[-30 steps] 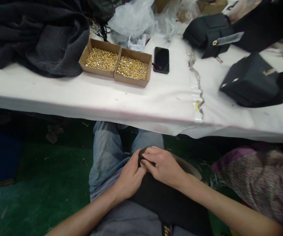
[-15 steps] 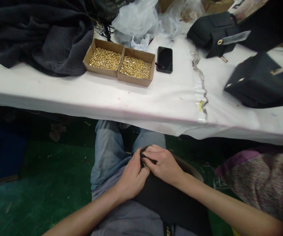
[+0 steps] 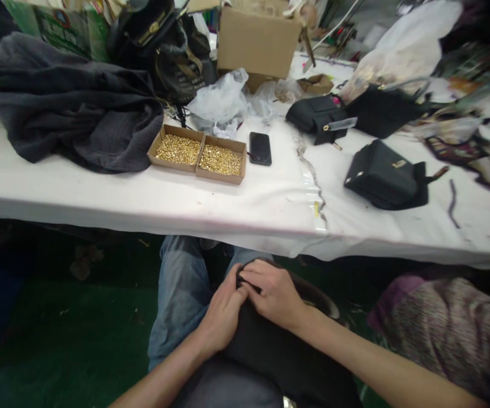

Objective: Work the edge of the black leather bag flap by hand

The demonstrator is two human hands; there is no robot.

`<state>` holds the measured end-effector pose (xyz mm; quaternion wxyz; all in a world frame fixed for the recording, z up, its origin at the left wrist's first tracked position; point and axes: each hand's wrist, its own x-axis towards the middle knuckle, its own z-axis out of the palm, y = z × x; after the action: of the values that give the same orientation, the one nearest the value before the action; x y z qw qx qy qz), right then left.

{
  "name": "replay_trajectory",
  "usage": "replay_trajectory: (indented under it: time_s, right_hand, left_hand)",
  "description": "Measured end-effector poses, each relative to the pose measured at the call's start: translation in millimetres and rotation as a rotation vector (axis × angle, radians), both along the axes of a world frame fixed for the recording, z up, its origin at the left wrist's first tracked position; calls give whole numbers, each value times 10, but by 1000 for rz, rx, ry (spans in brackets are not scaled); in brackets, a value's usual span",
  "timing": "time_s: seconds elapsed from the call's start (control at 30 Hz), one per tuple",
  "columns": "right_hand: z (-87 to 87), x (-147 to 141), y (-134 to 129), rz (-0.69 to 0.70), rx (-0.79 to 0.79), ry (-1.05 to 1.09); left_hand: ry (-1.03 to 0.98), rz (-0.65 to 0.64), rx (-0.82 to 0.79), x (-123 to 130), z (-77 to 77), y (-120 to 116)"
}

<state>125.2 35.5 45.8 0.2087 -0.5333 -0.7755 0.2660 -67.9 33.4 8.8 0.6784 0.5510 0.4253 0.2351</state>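
Two-handed pinch

I see the left hand (image 3: 222,314) and right hand (image 3: 277,294) both gripping the far edge of a black piece (image 3: 283,357), which lies across the lap (image 3: 179,300). From there, gold fittings (image 3: 179,149) sit boxed at eleven o'clock, a phone (image 3: 261,148) at twelve.

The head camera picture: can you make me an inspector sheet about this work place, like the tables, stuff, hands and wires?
Surface: a white-covered table, with a ragged line and tape across it.
Job's things: a black piece, held over the lap.
Clutter: dark cloth, two open cardboard trays of gold-coloured bits, a phone, crumpled plastic, black bags.
Hands: left hand and right hand both grip the black piece's edge.
Cables: a thin white strand at the back; cannot tell whether it is a cable.
Surroundings: green floor, speckled cloth at right.
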Motion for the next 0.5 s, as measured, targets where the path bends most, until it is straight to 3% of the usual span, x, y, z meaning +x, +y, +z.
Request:
replay_trajectory:
  time_s: [0.17, 0.3, 0.5]
  right_hand:
    - [-378, -120, -108, 69, -112, -107]
    - [-412, -184, -65, 116, -128, -164]
    - [-591, -133, 56, 140, -152, -260]
  left_hand:
    - [11, 0, -54, -175, -405, -157]
    - [186, 10, 25, -209, -483, -177]
    - [426, -262, 101, -98, -522, 133]
